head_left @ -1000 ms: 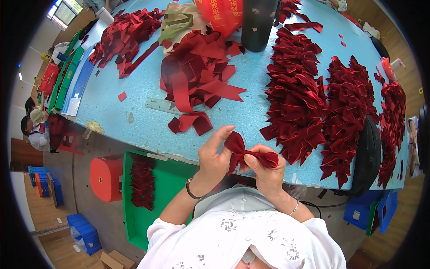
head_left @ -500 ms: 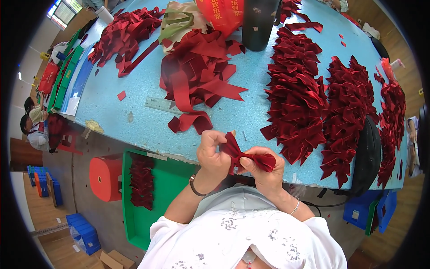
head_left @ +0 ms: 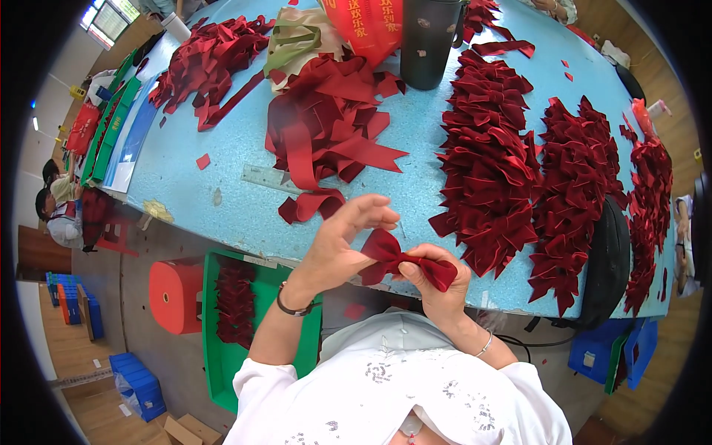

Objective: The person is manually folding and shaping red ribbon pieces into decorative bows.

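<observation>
Both hands work a dark red velvet bow [head_left: 400,259] at the near edge of the blue counter [head_left: 222,170]. The left hand [head_left: 341,245] pinches its centre; the right hand [head_left: 437,285] grasps the 3 o'clock loop. Judged step: shaping; next, a firm centre pinch.
</observation>
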The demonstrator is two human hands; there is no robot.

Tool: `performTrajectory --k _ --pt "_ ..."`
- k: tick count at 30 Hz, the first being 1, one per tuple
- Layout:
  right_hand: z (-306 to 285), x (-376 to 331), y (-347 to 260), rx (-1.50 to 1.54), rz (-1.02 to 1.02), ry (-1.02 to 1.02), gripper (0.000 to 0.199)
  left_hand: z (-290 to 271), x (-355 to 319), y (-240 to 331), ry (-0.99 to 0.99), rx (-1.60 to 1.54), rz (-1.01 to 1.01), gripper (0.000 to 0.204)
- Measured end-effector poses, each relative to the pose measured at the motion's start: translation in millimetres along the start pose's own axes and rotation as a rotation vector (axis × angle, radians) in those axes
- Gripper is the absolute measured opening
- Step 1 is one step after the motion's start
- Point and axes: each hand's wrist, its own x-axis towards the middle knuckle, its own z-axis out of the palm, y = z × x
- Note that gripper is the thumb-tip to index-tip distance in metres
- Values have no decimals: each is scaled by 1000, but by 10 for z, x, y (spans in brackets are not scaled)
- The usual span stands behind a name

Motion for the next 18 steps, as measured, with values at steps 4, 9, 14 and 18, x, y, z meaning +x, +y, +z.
performTrajectory --k 4,9,14,18 --pt "-2 -5 16 -71 -134 2 18 -208 -74 131 -83 2 -124 58" --pt "-37 38 0 3 -110 72 19 -292 -91 138 -98 -133 -344 43" --pt "-21 32 -29 -280 -328 1 20 -200 -1 183 -170 -54 -494 25" --pt "-38 2 -18 -307 -292 4 20 -140 35 186 -106 47 -354 19"
